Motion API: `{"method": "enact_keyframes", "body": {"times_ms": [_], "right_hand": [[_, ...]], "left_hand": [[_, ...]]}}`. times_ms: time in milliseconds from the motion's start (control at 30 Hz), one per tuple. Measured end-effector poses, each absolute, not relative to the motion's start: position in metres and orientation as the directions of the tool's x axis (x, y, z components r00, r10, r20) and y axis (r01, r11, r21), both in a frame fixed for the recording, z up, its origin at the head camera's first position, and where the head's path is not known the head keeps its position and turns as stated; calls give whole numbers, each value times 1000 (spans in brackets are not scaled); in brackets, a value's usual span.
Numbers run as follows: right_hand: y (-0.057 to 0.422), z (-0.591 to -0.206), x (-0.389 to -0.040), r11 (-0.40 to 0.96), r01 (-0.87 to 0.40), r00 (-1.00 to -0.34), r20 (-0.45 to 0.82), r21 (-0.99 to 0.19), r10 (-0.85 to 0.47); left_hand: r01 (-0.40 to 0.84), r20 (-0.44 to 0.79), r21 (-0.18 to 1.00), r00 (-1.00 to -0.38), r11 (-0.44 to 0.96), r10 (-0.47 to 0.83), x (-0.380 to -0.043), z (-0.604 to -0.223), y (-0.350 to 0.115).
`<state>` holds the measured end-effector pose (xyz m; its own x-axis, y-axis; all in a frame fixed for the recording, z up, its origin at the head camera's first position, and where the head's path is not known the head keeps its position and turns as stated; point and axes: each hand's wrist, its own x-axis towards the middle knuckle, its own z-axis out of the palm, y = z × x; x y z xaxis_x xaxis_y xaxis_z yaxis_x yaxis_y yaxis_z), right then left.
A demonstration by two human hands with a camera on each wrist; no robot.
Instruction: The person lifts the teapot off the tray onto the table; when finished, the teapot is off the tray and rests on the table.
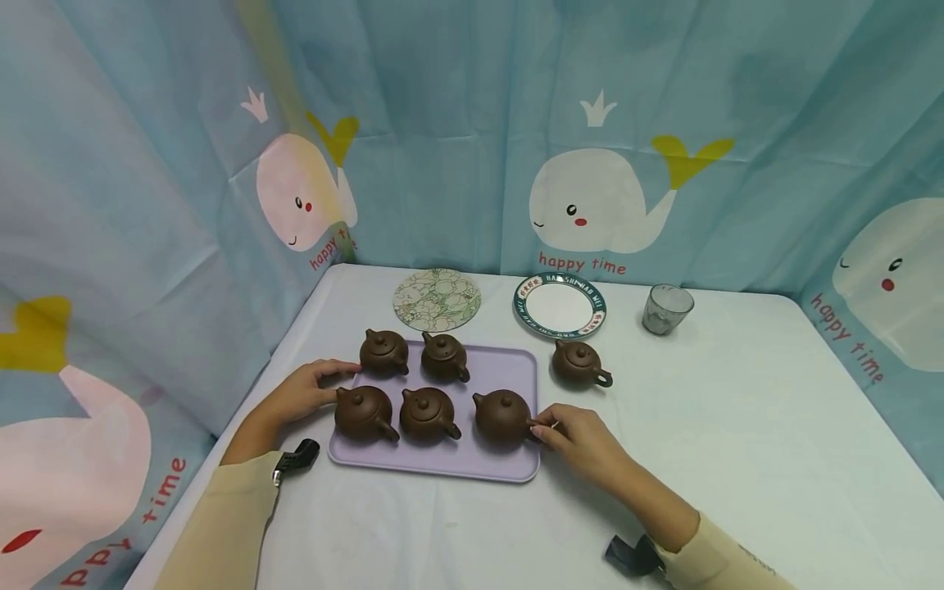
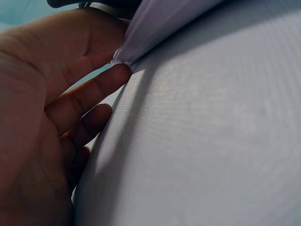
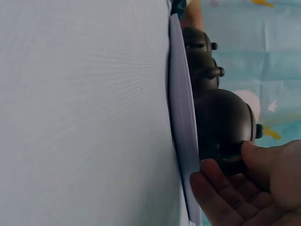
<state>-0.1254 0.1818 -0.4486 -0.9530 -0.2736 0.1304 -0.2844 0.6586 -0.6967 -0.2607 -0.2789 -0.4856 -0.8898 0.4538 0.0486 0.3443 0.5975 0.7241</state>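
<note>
Five brown clay teapots stand on a lilac tray: two at the back, three in front. At the tray's front right corner, my right hand pinches the handle of a teapot between thumb and fingers. The right wrist view shows the thumb on top of that teapot's handle, with fingers below it by the tray rim. My left hand rests at the tray's left edge, fingers loosely extended, near the front left teapot and back left teapot. In the left wrist view its fingertips touch the rim.
Another brown teapot stands on the white tablecloth, right of the tray. Behind are a round floral mat, a green-rimmed plate and a clear glass. Blue whale-print curtains surround the table.
</note>
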Motion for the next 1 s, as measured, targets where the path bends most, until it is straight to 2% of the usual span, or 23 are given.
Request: {"method": "enact_keyframes", "body": {"times_ms": [500, 800, 1000], "right_hand": [[199, -431, -130, 688, -216, -974, 103, -693, -201], [226, -414, -133, 692, -171, -985, 106, -701, -136], [249, -401, -134, 735, -163, -986, 138, -658, -94]], "left_hand": [[344, 48, 717, -892, 607, 449, -261, -486, -280], [341, 46, 716, -894, 610, 446, -262, -488, -280], [345, 52, 720, -892, 602, 449, -261, -487, -279]]}}
